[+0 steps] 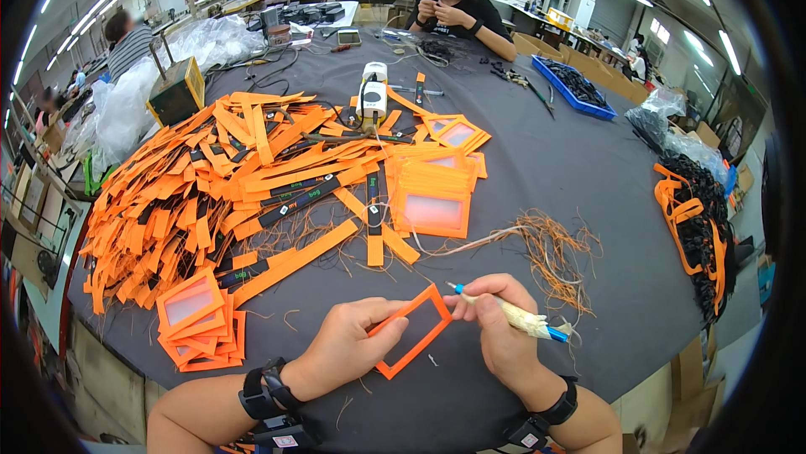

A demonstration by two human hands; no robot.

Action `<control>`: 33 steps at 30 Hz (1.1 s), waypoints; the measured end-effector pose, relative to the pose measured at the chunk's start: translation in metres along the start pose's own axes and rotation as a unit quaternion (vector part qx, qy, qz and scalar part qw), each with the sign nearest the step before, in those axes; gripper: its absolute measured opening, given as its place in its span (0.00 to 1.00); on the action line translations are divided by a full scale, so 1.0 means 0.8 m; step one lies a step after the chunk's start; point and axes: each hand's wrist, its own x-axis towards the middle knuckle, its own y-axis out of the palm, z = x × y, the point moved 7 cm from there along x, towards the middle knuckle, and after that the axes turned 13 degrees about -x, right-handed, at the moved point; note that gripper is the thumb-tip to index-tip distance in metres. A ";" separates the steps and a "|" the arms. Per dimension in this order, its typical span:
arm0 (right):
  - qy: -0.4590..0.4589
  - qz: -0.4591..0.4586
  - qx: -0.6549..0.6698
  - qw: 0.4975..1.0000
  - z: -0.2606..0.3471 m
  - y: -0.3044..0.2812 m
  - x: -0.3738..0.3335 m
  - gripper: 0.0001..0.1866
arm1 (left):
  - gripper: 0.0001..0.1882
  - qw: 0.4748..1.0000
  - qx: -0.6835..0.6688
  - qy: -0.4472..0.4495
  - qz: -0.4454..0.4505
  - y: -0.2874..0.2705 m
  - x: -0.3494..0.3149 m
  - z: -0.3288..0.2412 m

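My left hand [348, 345] grips an orange-rimmed rectangular frame [422, 351] along its left side, thumb on top. The dark tablecloth shows through its middle. In my right hand [506, 345] is a pen-shaped tool [522, 318] with a pale wrapped handle, a blue collar and a thin metal tip. Its tip points left, close to the frame's upper right corner, and I cannot tell whether they touch. My right fingertips rest by the frame's right edge. Just beyond lies a stack of orange-rimmed frames [432, 212] with whitish windows; a smaller frame stack [201, 332] sits left of my left forearm.
A large heap of orange and black strips [193, 194] covers the table's left. Orange thread trimmings [558, 257] lie at right, near a pale cord. Farther off are a white power adapter [373, 97], a blue tray [575, 84] of black pieces and a seated person [457, 13].
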 end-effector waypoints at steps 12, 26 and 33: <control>0.051 -0.069 0.117 0.989 -0.014 -0.036 0.014 0.10 | 0.08 0.963 -0.251 -0.102 0.009 -0.010 0.010 0.027; 0.085 0.036 -0.004 0.996 0.000 0.000 -0.001 0.05 | 0.21 0.984 0.139 0.110 0.003 -0.019 0.016 -0.005; 0.087 0.142 -0.119 0.979 -0.001 0.047 -0.015 0.07 | 0.06 0.914 0.391 0.080 0.071 -0.024 -0.007 -0.045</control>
